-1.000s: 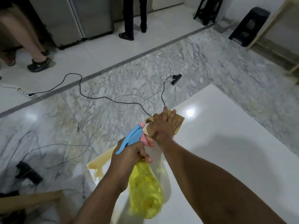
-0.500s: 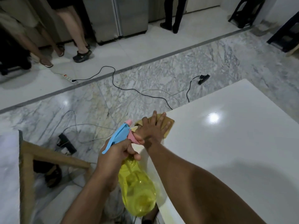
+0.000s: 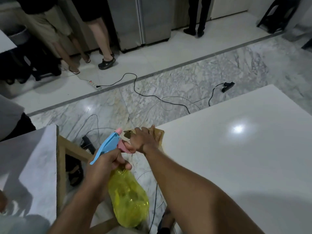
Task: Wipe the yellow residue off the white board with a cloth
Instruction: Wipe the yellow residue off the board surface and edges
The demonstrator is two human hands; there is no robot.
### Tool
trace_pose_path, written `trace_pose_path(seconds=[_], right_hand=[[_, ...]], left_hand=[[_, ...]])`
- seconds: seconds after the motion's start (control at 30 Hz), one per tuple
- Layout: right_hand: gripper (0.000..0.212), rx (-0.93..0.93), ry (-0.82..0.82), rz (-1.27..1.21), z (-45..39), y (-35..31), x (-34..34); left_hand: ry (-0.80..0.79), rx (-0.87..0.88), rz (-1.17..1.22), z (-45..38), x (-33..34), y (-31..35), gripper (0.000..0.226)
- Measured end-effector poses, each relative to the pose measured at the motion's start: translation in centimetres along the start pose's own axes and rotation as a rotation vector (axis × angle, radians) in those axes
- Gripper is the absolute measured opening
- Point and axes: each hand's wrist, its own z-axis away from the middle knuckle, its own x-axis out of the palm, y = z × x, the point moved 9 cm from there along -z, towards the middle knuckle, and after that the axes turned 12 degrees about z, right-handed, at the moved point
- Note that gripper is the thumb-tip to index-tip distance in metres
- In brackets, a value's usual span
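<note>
The glossy white board (image 3: 236, 157) fills the right half of the view. At its far left corner lies a tan cloth (image 3: 159, 133), stained darker at its left end. My right hand (image 3: 143, 141) lies on top of the cloth, fingers spread over it at the board's corner. My left hand (image 3: 104, 164) grips the neck of a yellow spray bottle (image 3: 128, 196) with a blue trigger and pink nozzle, held off the board's left edge over the floor. No yellow residue shows on the visible board surface.
A second white-topped table on a wooden frame (image 3: 33, 166) stands at the left. Black cables (image 3: 146, 95) and a power strip (image 3: 94, 85) run across the marble floor. Several people's legs (image 3: 104, 44) stand by steel cabinets at the back.
The view has swung left and down, bringing the left table into sight. My right hand with the cloth has stayed at the board's corner; the yellow smear seen along the edge earlier is out of sight.
</note>
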Motion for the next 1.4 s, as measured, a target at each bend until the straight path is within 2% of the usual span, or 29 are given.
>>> trace_pose_path(seconds=[0.03, 0.1, 0.17, 0.23, 0.37, 0.6, 0.67, 0.73, 1.0, 1.27, 1.33, 1.4], right_hand=[[0.054, -0.023, -0.053, -0.114, 0.3, 0.1, -0.7], [0.048, -0.046, -0.136, -0.505, 1.3, -0.2, -1.6], [0.048, 0.007, -0.191, -0.903, 3.3, 0.7, -2.1], [0.049, 0.033, -0.236, -1.194, 5.1, 2.2, -2.3], [0.054, 0.023, -0.247, -1.446, 9.9, 6.7, -4.1], [0.05, 0.053, -0.11, -1.488, 15.8, 15.5, -6.2], [0.049, 0.084, -0.081, -1.497, 16.9, 17.3, -6.2], [0.046, 0.091, -0.069, -1.513, 17.7, 18.4, -6.2], [0.045, 0.126, -0.044, -1.514, 18.3, 18.9, -5.5], [0.045, 0.183, -0.029, -1.408, 14.6, 15.4, -3.3], [0.046, 0.214, 0.028, -1.322, 13.1, 14.3, -3.7], [0.044, 0.233, 0.154, -1.167, 11.3, 13.6, -5.4]], left_hand=[[-0.01, 0.015, -0.021, 0.6, 0.2, 0.0, 0.029], [-0.034, 0.033, -0.068, 1.6, 0.8, -0.2, 0.032], [-0.049, 0.039, -0.116, 2.9, 1.6, -0.9, 0.038], [-0.046, 0.03, -0.163, 3.8, 1.9, -2.0, 0.042], [-0.054, 0.002, -0.239, 5.6, 3.1, -4.5, 0.025], [-0.16, 0.027, -0.263, 7.8, 7.6, -6.9, 0.025], [-0.197, 0.012, -0.239, 8.0, 8.8, -7.7, 0.046], [-0.197, 0.001, -0.227, 8.0, 9.5, -8.3, 0.056], [-0.184, -0.023, -0.289, 6.3, 9.6, -9.3, 0.063], [-0.185, -0.063, -0.221, 3.6, 7.3, -8.0, 0.059], [-0.184, -0.046, -0.219, 2.7, 6.3, -7.2, 0.051], [-0.187, -0.036, -0.212, 1.9, 5.2, -6.6, 0.035]])
